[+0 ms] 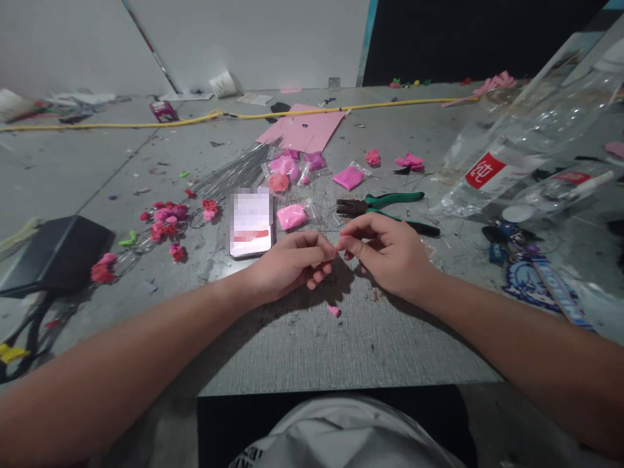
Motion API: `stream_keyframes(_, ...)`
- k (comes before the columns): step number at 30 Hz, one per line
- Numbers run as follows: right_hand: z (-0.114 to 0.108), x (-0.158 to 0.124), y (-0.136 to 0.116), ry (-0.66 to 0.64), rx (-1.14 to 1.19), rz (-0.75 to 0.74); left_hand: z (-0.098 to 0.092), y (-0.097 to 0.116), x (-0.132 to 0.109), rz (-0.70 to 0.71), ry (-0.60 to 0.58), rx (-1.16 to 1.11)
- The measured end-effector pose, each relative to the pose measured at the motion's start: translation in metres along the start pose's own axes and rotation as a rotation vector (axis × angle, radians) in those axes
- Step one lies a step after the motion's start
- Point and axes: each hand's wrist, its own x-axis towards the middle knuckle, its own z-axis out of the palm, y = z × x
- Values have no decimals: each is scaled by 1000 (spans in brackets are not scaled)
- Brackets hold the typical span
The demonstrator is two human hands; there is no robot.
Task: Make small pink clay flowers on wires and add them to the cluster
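Note:
My left hand [297, 263] and my right hand [390, 250] meet over the middle of the grey table, fingertips almost touching. Both are closed in a pinch; whatever sits between the fingers is too small to make out. Below them lies a small pink clay piece [334, 311]. Just beyond my left hand are a phone [251, 224] with a lit screen and a clear bag of pink clay [292, 216]. Green-handled pliers [358, 207] rest behind my right hand, partly covered by it. Another bag of pink clay [348, 177] lies farther back.
Red and pink clay flowers [168, 218] on wires lie left, near a bundle of thin wires [238, 166] and a black box-like object [56, 253]. Clear plastic bottles [502, 172] and a keychain [533, 283] occupy the right. A yellow cable [302, 112] crosses the back, touching pink paper [305, 130].

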Motion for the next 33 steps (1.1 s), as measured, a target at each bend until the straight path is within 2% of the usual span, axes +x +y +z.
stream_keyframes(3,0,-1,-1,-3,74,46,0,0,0,4,-3,13)
stream_keyframes(8,-2,-4,-4,-37,-11,-34,0,1,0,3,-38,36)
stream_keyframes(15,4,-1,5,56,137,76,0,-1,-2,39,-109,167)
stream_keyframes(23,3,-5,-3,117,65,43,2,0,-3,62,-116,204)
stream_keyframes(33,0,-4,-12,113,6,30,2,-4,-5,70,-166,330)
